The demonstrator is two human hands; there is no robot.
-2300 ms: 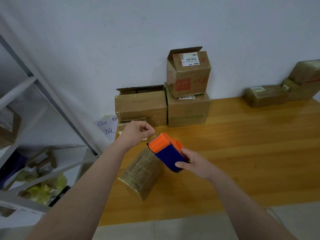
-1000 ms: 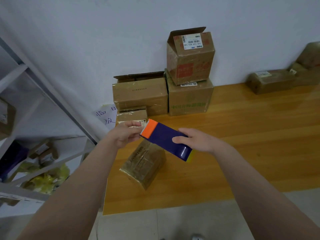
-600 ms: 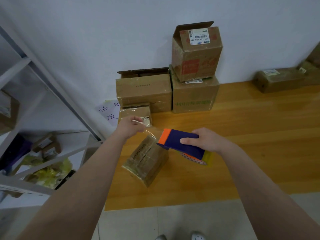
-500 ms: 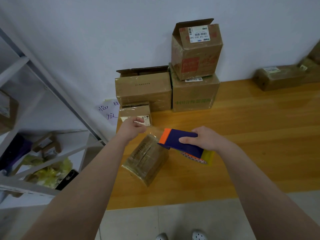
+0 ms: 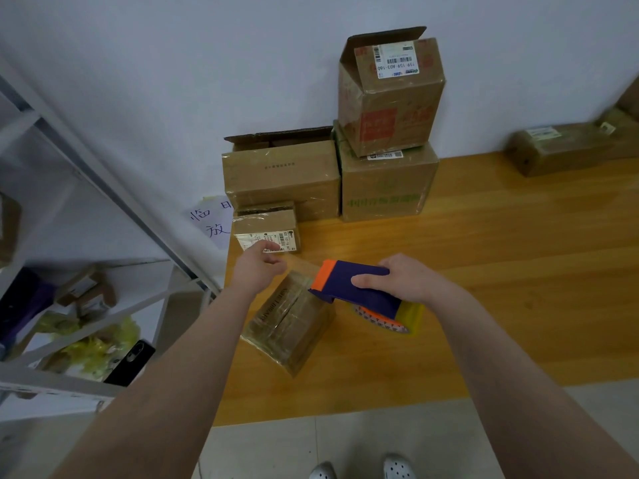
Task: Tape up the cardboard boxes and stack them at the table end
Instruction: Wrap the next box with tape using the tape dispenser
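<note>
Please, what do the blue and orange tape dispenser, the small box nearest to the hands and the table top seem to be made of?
Tape dispenser: probably plastic, matte; even blue and orange colour.
Small box: brown cardboard, glossy where clear tape wraps it; wrinkles and glare show.
Table top: wood or wood-look laminate, smooth, slightly shiny; grain lines with soft glare, which one I cannot tell.

Wooden table — cardboard boxes along wall, taped box near front.

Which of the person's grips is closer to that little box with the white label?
Left. The left grip, pinching the tape end, sits just in front of the small labelled box, at its label; the right grip is farther right, holding the tape dispenser.
</note>
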